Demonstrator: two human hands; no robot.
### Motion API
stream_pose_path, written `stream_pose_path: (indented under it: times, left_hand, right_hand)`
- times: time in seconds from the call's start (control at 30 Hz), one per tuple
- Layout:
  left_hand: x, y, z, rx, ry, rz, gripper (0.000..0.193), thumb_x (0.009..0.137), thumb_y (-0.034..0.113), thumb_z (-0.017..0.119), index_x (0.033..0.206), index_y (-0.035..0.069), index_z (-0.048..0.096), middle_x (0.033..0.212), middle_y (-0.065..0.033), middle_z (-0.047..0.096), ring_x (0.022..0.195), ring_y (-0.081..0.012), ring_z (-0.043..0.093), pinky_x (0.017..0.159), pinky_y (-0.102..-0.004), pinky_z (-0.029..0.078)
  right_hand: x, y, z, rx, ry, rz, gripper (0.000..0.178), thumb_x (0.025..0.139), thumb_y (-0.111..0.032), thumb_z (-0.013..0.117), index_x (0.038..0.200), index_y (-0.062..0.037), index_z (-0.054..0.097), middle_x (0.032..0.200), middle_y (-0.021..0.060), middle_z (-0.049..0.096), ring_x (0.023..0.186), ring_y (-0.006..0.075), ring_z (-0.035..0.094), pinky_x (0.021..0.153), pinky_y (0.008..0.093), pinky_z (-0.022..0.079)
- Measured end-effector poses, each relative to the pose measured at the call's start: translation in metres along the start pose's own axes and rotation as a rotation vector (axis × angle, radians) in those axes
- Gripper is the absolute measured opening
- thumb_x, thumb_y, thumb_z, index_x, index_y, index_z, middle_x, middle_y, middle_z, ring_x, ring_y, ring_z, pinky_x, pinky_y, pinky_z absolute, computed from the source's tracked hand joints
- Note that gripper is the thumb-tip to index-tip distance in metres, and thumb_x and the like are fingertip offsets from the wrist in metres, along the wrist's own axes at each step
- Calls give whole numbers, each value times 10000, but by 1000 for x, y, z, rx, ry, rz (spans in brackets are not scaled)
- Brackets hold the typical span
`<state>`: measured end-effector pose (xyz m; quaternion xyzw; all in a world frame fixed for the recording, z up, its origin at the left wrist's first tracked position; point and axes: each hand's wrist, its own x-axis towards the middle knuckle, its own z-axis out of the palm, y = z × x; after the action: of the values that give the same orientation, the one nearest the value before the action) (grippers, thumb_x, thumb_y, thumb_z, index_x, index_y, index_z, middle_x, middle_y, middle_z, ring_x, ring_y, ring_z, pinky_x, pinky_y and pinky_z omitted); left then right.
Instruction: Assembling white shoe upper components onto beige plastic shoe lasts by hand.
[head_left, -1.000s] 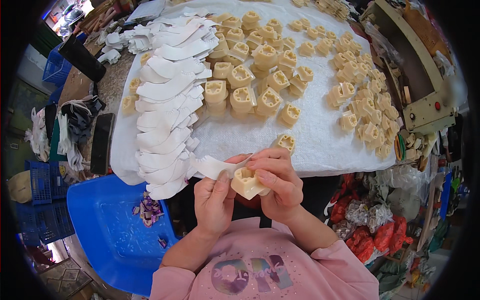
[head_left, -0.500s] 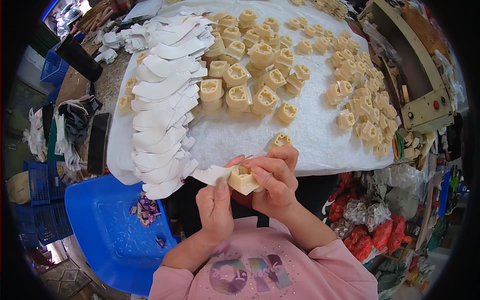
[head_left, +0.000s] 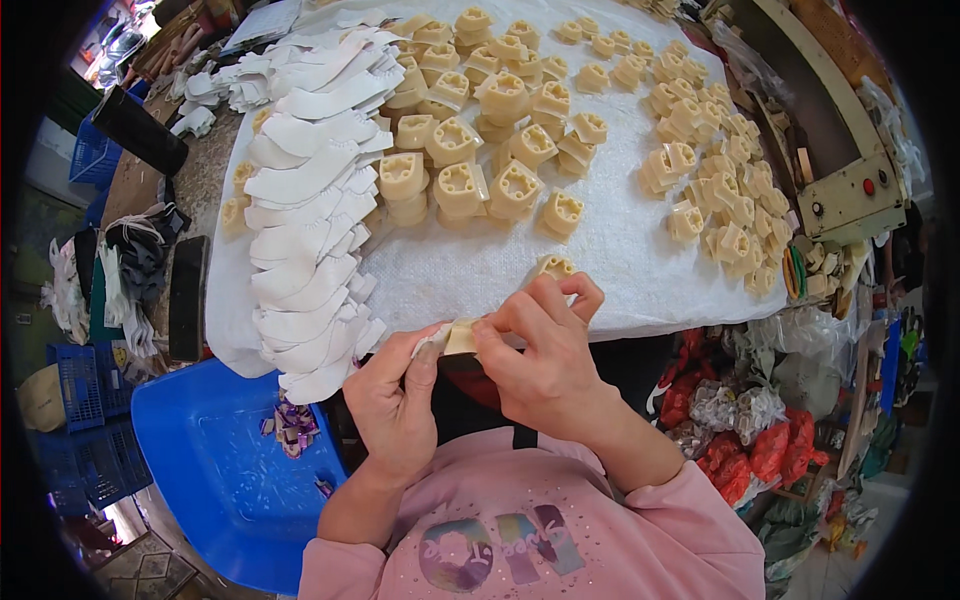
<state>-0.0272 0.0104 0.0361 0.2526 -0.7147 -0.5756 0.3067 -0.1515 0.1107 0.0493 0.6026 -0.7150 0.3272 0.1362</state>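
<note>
A hollow cream plastic block, shaped like a shoe heel, is held above the table's near edge. My left hand pinches it from the left, a white strip pressed between thumb and block. On the other side, my right hand is closed with fingertips at the block's right end; the fingers hide that part. Just beyond the right fingers another cream block stands on the white cloth. Overlapping white cut pieces lie in a long row left of my hands.
Many cream blocks stand in a cluster at the table's middle, and more blocks at its right. A blue tub sits below left. A phone and a black cylinder are at the left; a machine frame at the right.
The block has turned, so its hollow top no longer faces me. Both hands have shifted; the white strip, earlier sticking out leftward, is now mostly behind my left fingers.
</note>
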Motion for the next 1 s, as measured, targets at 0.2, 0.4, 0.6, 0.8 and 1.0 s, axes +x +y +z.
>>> stream_pose_path:
  times: [0.2, 0.4, 0.6, 0.8, 1.0]
  left_hand:
    - [-1, -8, 4, 57, -62, 33, 175, 902, 38, 543, 1014, -68, 626, 790, -115, 614, 662, -137, 531, 600, -248, 421]
    - [-4, -1, 10, 322, -52, 222, 190, 890, -5, 531, 1055, -45, 616, 866, -134, 616, 746, -188, 587, 674, -279, 459]
    - [1, -26, 8, -91, -55, 170, 173, 854, 35, 604, 1021, -3, 632, 840, -88, 609, 761, -213, 559, 684, -284, 453]
    - [13, -30, 9, 64, -75, 492, 111, 801, 89, 682, 884, 31, 638, 708, -57, 564, 608, -194, 461, 558, -273, 378]
    - [15, -21, 11, 138, -114, 596, 130, 771, 64, 702, 751, 22, 580, 604, -53, 501, 511, -198, 403, 464, -310, 327]
  right_hand:
    - [0, 5, 2, -10, -114, -31, 184, 598, -51, 605, 733, -103, 492, 722, 41, 415, 723, 218, 445, 704, 403, 251]
    - [-7, 14, 10, 34, -81, -16, 193, 599, -45, 626, 744, -97, 509, 723, 41, 422, 724, 213, 449, 711, 399, 248]
    - [-10, 20, 9, 330, -9, 32, 219, 634, -23, 662, 824, -73, 566, 770, 43, 461, 745, 208, 466, 731, 386, 249]
    - [-15, 24, 9, 632, -28, 73, 228, 652, -7, 658, 858, -51, 572, 791, 58, 464, 760, 217, 461, 745, 374, 262]
    - [-12, 17, -2, 539, -199, 29, 205, 668, 2, 655, 848, -44, 566, 774, 62, 475, 735, 221, 463, 740, 371, 280]
